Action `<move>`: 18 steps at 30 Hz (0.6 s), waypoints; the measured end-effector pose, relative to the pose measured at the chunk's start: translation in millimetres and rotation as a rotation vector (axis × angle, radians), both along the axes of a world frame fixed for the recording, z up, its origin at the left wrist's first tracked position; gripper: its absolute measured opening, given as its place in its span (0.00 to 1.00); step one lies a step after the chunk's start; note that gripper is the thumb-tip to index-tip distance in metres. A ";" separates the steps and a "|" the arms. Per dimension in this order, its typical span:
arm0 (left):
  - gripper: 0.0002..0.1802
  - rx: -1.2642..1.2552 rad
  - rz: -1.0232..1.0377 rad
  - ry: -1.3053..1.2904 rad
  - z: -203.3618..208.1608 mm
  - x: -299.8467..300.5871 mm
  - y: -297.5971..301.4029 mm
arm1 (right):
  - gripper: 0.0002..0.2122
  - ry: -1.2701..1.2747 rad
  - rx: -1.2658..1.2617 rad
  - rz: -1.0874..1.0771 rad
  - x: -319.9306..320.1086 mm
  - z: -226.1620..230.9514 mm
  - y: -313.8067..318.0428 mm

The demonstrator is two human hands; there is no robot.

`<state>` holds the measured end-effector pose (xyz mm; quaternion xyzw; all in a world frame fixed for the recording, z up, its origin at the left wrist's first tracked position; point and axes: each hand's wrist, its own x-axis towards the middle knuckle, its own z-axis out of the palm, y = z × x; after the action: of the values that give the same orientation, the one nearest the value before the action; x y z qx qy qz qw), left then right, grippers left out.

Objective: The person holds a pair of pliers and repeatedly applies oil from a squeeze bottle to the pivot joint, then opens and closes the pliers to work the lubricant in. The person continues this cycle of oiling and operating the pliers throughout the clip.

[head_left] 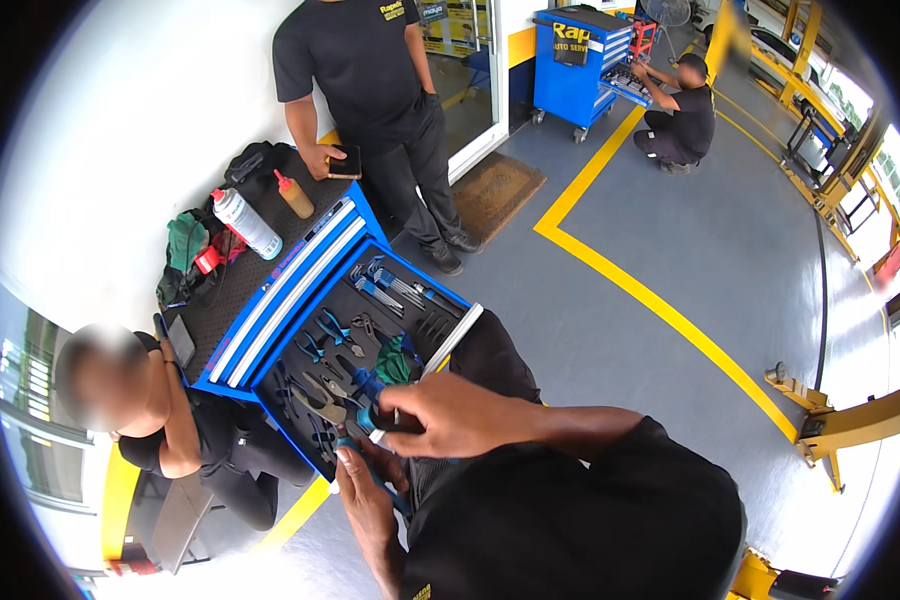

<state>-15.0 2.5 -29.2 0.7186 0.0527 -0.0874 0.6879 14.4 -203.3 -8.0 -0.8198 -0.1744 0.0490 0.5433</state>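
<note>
An open blue tool drawer [467, 322] is in front of me, its dark lining holding several hand tools. My left hand [368, 505] is closed at its near edge around a blue-handled hand tool [402, 503], whose kind is mostly hidden. Just above, my right hand [455, 415] curls its fingers over the white drawer edge, next to dark blue handles; what it grips is hidden. Metal-jawed pliers [320, 405] lie beyond my fingers. Nearby are a green cloth [394, 362], blue-handled pliers [332, 325] and hex keys [377, 290].
On the cabinet top [232, 310] stand a spray can [247, 224] and an amber bottle [294, 196], beside cloths [185, 245]. One person [360, 110] stands behind with a phone; another [210, 420] sits at left. A third [682, 115] crouches by another blue cabinet [575, 75].
</note>
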 end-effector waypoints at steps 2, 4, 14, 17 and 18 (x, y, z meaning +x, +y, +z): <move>0.31 0.190 0.172 -0.018 -3.9 -4.8 -11.9 | 0.16 -0.006 -0.136 0.031 -7.3 -3.5 18.9; 0.30 0.097 0.123 -0.004 -1.7 -4.3 -7.3 | 0.16 -0.022 -0.123 0.031 -7.8 3.3 16.8; 0.30 -0.072 0.015 0.031 9.4 -10.0 4.4 | 0.17 -0.012 0.043 0.047 -8.7 14.5 -4.4; 0.30 0.138 0.218 -0.051 -11.0 -7.1 -9.9 | 0.16 -0.037 0.003 0.018 -17.1 4.2 20.7; 0.30 0.090 0.153 -0.033 -4.5 -6.7 -7.2 | 0.16 -0.042 0.010 0.033 -14.6 5.8 18.4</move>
<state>-21.7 -4.7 -33.7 0.7441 0.0998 -0.0202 0.6603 -0.1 -184.9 -2.1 -0.8150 -0.1996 0.0397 0.5426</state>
